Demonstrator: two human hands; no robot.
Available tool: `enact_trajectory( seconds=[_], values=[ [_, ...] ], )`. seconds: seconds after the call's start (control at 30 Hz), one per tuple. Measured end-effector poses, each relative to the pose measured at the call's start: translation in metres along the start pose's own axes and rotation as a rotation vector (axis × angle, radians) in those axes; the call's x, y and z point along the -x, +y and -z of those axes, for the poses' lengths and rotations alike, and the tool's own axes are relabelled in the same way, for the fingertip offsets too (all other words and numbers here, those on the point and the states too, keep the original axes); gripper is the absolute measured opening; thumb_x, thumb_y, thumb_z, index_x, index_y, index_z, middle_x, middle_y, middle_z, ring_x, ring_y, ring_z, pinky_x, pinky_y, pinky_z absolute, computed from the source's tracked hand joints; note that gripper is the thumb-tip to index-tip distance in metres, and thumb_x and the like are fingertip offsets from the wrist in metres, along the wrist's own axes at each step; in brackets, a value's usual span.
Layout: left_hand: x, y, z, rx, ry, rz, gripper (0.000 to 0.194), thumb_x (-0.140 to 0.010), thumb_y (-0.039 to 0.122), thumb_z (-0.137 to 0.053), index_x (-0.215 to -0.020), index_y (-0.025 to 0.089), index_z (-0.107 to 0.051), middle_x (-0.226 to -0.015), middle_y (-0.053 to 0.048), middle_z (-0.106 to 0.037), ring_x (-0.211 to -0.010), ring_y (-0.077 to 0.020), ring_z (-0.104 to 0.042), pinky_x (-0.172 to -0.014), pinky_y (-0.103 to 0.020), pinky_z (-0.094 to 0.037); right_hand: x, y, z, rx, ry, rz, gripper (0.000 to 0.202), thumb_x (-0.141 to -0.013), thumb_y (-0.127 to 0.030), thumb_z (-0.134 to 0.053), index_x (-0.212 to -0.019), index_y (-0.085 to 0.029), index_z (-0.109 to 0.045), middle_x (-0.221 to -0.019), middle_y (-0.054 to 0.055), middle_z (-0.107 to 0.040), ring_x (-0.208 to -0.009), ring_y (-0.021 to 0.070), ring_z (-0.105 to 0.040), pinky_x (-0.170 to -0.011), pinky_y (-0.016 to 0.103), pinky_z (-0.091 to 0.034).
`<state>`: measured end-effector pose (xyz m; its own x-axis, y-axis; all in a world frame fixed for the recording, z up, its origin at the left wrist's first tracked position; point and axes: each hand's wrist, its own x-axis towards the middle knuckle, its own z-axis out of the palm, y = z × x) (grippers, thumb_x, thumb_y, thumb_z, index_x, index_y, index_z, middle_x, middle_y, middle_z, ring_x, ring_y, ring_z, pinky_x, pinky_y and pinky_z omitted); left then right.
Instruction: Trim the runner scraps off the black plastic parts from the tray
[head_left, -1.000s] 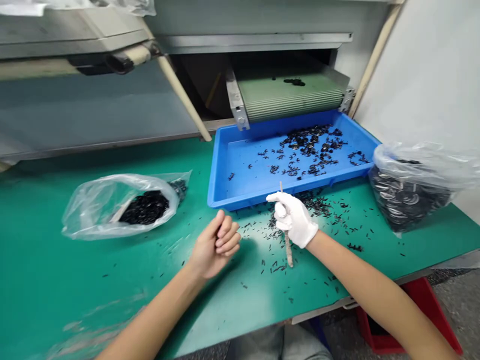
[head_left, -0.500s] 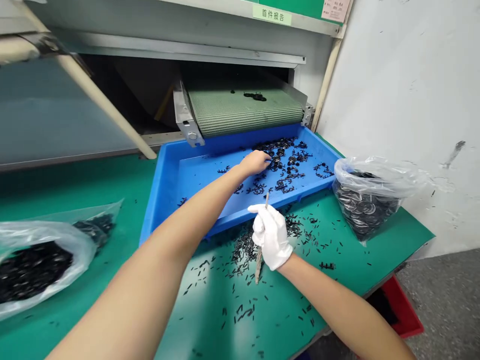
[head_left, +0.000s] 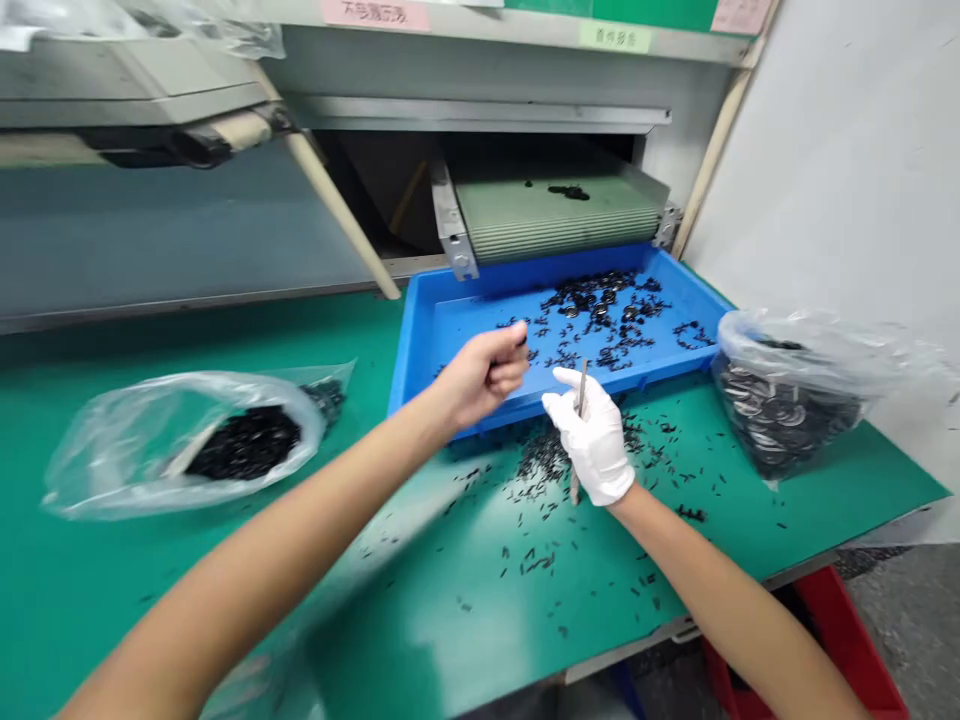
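My bare left hand (head_left: 487,372) is closed in front of the blue tray (head_left: 442,290), with a bit of something small and black showing between thumb and forefinger. A white glove covers my right hand (head_left: 592,435), whose fingers grip a thin stick-like tool (head_left: 583,385) pointing upward; its wrapped lower end shows below the palm. Black ring-shaped parts and branched pieces (head_left: 600,305) lie mostly in the tray's right half. Short black scraps (head_left: 544,455) are scattered on the table beneath and around my right hand.
A conveyor belt (head_left: 555,220) carrying a few black parts ends above the tray. Clear bags of black parts stand on the left (head_left: 247,440) and right (head_left: 780,410) of the green table (head_left: 360,620). Below the table's right edge is a red bin (head_left: 847,640).
My left hand has drawn back from the parts in the tray toward me, now closed. My right hand still grips the tool. The view has swung left.
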<state>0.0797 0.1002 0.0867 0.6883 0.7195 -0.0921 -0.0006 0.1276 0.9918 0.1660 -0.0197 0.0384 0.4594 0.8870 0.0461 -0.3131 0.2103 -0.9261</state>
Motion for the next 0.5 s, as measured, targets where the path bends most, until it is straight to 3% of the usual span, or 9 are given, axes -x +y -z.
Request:
enact_trajectory(
  seconds=[0.1,0.2,0.3,0.5],
  values=[
    [0.087,-0.023,-0.011,0.34,-0.022,0.159,0.042,-0.069,0.046,-0.071,-0.066,0.018,-0.039,-0.052,0.01,-0.024,-0.04,-0.0021,-0.015,-0.036,-0.016,-0.015,0.024,0.004,-0.008,0.289,-0.229,0.26,0.032,-0.065,-0.027,-0.074,-0.093,-0.021,-0.06,-0.076,-0.003,-0.051,-0.07,0.0114,-0.051,-0.07,0.027,-0.046],
    [0.132,-0.049,-0.018,0.443,0.052,0.23,0.041,-0.066,0.043,-0.075,-0.07,0.017,-0.044,-0.053,0.009,-0.033,-0.039,-0.0008,-0.017,-0.036,-0.014,-0.012,0.043,0.014,-0.013,0.455,-0.413,0.314,0.019,-0.071,-0.026,-0.069,-0.086,-0.02,-0.058,-0.083,0.0,-0.055,-0.077,0.0142,-0.055,-0.072,0.029,-0.047],
    [0.144,-0.066,-0.011,0.472,0.074,0.282,0.041,-0.067,0.043,-0.075,-0.071,0.015,-0.046,-0.055,0.008,-0.036,-0.04,0.0003,-0.017,-0.038,-0.014,-0.01,0.048,0.022,-0.014,0.507,-0.508,0.244,0.011,-0.076,-0.023,-0.063,-0.08,-0.019,-0.053,-0.073,-0.002,-0.052,-0.065,0.0114,-0.051,-0.063,0.026,-0.044],
    [0.142,-0.073,0.009,0.415,-0.102,0.273,0.037,-0.068,0.043,-0.076,-0.074,0.012,-0.057,-0.05,0.008,-0.033,-0.042,-0.0016,-0.018,-0.04,-0.018,-0.01,0.038,0.013,-0.008,0.538,-0.771,0.111,0.013,-0.082,-0.025,-0.056,-0.072,-0.019,-0.05,-0.065,-0.005,-0.039,-0.057,0.0089,-0.041,-0.053,0.024,-0.038]
  ],
)
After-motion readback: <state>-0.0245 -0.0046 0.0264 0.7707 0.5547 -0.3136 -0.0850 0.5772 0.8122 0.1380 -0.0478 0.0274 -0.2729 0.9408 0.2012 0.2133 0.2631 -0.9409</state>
